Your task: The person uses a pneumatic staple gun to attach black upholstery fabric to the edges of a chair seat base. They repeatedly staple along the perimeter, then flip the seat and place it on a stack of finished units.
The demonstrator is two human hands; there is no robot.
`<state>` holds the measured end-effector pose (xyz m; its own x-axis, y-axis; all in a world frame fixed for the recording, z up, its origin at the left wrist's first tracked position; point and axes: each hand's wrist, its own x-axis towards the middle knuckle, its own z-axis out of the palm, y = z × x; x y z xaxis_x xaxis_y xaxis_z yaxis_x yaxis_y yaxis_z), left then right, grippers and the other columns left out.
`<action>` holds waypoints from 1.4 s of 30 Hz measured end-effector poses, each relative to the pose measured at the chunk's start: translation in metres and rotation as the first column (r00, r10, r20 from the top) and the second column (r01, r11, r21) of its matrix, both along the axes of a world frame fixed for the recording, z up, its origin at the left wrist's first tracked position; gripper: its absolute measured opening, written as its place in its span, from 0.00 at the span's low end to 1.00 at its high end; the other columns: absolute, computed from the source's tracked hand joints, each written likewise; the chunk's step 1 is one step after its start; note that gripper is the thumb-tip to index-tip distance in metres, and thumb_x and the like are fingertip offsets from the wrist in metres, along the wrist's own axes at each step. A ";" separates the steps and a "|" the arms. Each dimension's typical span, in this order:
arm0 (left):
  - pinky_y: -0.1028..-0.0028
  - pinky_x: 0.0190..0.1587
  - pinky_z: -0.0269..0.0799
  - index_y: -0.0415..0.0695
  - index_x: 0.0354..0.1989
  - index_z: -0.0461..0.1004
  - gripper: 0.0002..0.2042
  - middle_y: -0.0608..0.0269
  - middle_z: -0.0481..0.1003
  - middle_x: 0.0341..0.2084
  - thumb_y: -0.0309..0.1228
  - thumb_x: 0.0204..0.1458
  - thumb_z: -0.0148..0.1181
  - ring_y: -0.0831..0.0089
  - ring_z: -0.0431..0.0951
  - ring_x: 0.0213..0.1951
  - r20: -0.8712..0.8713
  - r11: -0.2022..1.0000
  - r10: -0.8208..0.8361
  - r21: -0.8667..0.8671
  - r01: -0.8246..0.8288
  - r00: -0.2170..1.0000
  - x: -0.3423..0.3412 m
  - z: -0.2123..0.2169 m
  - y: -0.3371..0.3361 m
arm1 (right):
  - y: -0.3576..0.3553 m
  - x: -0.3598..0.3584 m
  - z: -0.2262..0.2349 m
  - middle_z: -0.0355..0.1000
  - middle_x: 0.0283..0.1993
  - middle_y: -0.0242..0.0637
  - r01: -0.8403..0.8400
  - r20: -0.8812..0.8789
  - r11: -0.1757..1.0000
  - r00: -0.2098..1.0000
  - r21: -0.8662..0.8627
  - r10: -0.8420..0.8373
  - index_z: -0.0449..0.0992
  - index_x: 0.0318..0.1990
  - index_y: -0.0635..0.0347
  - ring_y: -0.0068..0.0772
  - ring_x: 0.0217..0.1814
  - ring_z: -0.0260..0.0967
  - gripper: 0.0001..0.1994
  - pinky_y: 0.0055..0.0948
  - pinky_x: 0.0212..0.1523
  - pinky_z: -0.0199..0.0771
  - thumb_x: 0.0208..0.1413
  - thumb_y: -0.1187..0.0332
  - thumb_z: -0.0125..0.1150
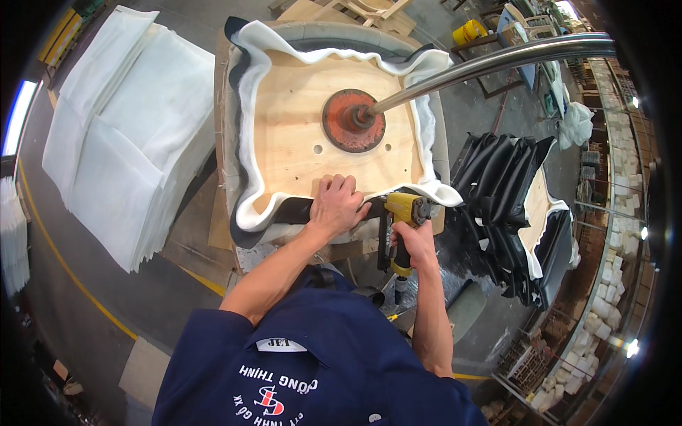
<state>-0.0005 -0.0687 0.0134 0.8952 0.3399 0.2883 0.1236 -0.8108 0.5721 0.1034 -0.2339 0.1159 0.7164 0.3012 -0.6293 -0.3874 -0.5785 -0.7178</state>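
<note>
The black cover (288,210) is folded over the near edge of the plywood seat board (298,135), running left to right; the left hand (336,204) presses it flat, fingers together; just right, the right hand (412,241) grips the yellow staple gun (405,213), nose against the same edge; white padding (249,85) rims the board
</note>
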 end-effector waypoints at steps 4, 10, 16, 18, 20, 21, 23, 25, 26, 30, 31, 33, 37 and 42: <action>0.58 0.50 0.62 0.46 0.26 0.79 0.15 0.61 0.72 0.35 0.45 0.49 0.69 0.60 0.70 0.45 -0.011 1.000 0.002 0.011 -0.002 1.000 0.001 0.000 0.001 | 0.004 0.001 0.003 0.76 0.30 0.36 0.009 -0.011 1.000 1.000 0.000 -0.009 0.78 0.42 0.71 0.25 0.24 0.73 0.11 0.26 0.24 0.75 0.51 0.77 0.63; 0.59 0.50 0.62 0.46 0.26 0.79 0.15 0.62 0.71 0.35 0.46 0.50 0.68 0.61 0.70 0.45 -0.002 1.000 0.006 0.017 -0.005 1.000 0.003 0.002 0.001 | 0.004 0.006 0.004 0.77 0.31 0.37 0.007 -0.018 1.000 1.000 -0.007 -0.007 0.78 0.43 0.71 0.25 0.24 0.73 0.11 0.26 0.24 0.75 0.51 0.77 0.63; 0.59 0.50 0.62 0.46 0.26 0.80 0.15 0.62 0.71 0.35 0.46 0.50 0.68 0.61 0.70 0.44 -0.010 1.000 -0.001 0.001 0.001 1.000 0.002 0.001 0.002 | 0.014 -0.003 0.007 0.78 0.32 0.38 0.026 0.009 0.999 1.000 -0.027 -0.025 0.78 0.43 0.70 0.25 0.24 0.74 0.11 0.26 0.23 0.75 0.52 0.77 0.63; 0.59 0.50 0.62 0.46 0.26 0.80 0.15 0.61 0.71 0.35 0.45 0.50 0.68 0.61 0.70 0.44 -0.017 1.000 0.001 -0.014 -0.001 1.000 0.001 0.000 0.002 | 0.019 -0.007 0.007 0.78 0.31 0.37 0.045 0.003 0.997 0.999 -0.061 -0.045 0.79 0.42 0.70 0.25 0.23 0.74 0.10 0.26 0.23 0.75 0.52 0.77 0.63; 0.58 0.49 0.62 0.46 0.26 0.80 0.15 0.61 0.71 0.35 0.45 0.50 0.68 0.61 0.70 0.45 -0.006 1.000 0.001 -0.011 -0.001 1.000 0.004 0.000 0.002 | 0.019 -0.005 0.005 0.78 0.30 0.36 -0.013 0.013 0.992 1.000 -0.129 0.014 0.79 0.42 0.70 0.25 0.22 0.73 0.09 0.27 0.23 0.74 0.52 0.77 0.64; 0.58 0.49 0.62 0.46 0.27 0.80 0.14 0.61 0.71 0.35 0.45 0.50 0.68 0.60 0.70 0.45 0.001 1.000 -0.005 -0.010 0.005 1.000 0.003 0.001 0.002 | 0.018 -0.004 0.005 0.78 0.30 0.36 -0.036 0.017 0.986 0.999 -0.163 0.039 0.80 0.41 0.70 0.25 0.21 0.72 0.09 0.27 0.23 0.73 0.53 0.77 0.64; 0.58 0.48 0.62 0.46 0.26 0.80 0.15 0.62 0.71 0.35 0.45 0.50 0.68 0.61 0.70 0.45 0.007 1.000 -0.001 -0.005 0.001 1.000 0.002 -0.001 0.001 | 0.017 -0.003 0.003 0.78 0.30 0.36 -0.039 0.008 0.985 0.999 -0.168 0.041 0.80 0.41 0.70 0.25 0.21 0.72 0.09 0.27 0.23 0.73 0.53 0.76 0.65; 0.58 0.47 0.61 0.46 0.26 0.80 0.14 0.62 0.72 0.35 0.45 0.50 0.68 0.61 0.70 0.44 0.012 1.000 -0.005 -0.002 0.005 1.000 0.003 -0.002 0.000 | 0.015 -0.003 0.005 0.79 0.33 0.36 -0.046 0.003 0.985 0.999 -0.165 0.047 0.79 0.43 0.70 0.24 0.22 0.73 0.10 0.27 0.23 0.74 0.53 0.77 0.64; 0.58 0.47 0.61 0.46 0.26 0.79 0.14 0.62 0.72 0.35 0.45 0.50 0.68 0.61 0.70 0.44 0.007 1.000 -0.005 -0.002 0.005 1.000 0.002 -0.002 -0.001 | 0.011 -0.007 0.005 0.79 0.34 0.37 -0.001 -0.004 0.995 1.000 -0.100 0.001 0.79 0.45 0.69 0.24 0.22 0.73 0.12 0.27 0.23 0.75 0.53 0.77 0.64; 0.58 0.46 0.61 0.47 0.26 0.79 0.14 0.63 0.72 0.35 0.46 0.51 0.67 0.61 0.70 0.44 0.019 1.000 0.001 0.012 -0.002 1.000 0.004 -0.005 -0.003 | -0.013 -0.041 -0.001 0.80 0.42 0.38 0.131 -0.042 0.991 0.991 0.032 -0.129 0.77 0.52 0.68 0.24 0.23 0.73 0.17 0.27 0.25 0.77 0.53 0.78 0.62; 0.58 0.48 0.61 0.47 0.26 0.80 0.14 0.62 0.72 0.35 0.45 0.50 0.67 0.61 0.70 0.44 0.005 1.000 0.007 0.009 -0.007 1.000 0.004 -0.005 -0.004 | -0.019 -0.047 -0.004 0.80 0.44 0.38 0.152 -0.052 0.988 0.987 0.033 -0.150 0.77 0.53 0.68 0.24 0.24 0.73 0.18 0.27 0.25 0.78 0.53 0.79 0.62; 0.59 0.51 0.61 0.48 0.26 0.81 0.13 0.62 0.73 0.34 0.45 0.50 0.67 0.61 0.71 0.45 -0.024 1.000 0.005 0.005 -0.005 1.000 0.004 -0.001 -0.005 | -0.025 -0.055 -0.012 0.81 0.44 0.38 0.159 -0.021 0.986 0.987 0.043 -0.158 0.76 0.53 0.68 0.24 0.24 0.74 0.18 0.27 0.26 0.78 0.53 0.79 0.62; 0.57 0.51 0.60 0.47 0.30 0.81 0.17 0.58 0.72 0.37 0.50 0.48 0.68 0.58 0.69 0.46 -0.056 0.999 -0.018 0.040 0.020 0.998 0.003 0.001 -0.005 | -0.026 -0.052 -0.013 0.80 0.46 0.39 0.144 -0.014 0.988 0.990 0.057 -0.143 0.75 0.56 0.68 0.27 0.27 0.77 0.19 0.28 0.28 0.80 0.55 0.79 0.61; 0.53 0.51 0.57 0.43 0.34 0.81 0.26 0.55 0.69 0.40 0.57 0.45 0.68 0.55 0.65 0.50 -0.222 0.996 -0.074 0.040 0.085 0.972 -0.005 0.016 0.005 | -0.039 -0.052 -0.031 0.79 0.49 0.39 0.172 -0.003 0.975 0.985 0.139 -0.174 0.72 0.60 0.67 0.30 0.31 0.79 0.22 0.30 0.31 0.81 0.57 0.81 0.59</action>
<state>-0.0059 -0.0638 0.0289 0.9620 0.2556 0.0956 0.1763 -0.8495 0.4972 0.0515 -0.2725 0.0850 0.7709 0.2555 -0.5835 -0.4660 -0.3983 -0.7901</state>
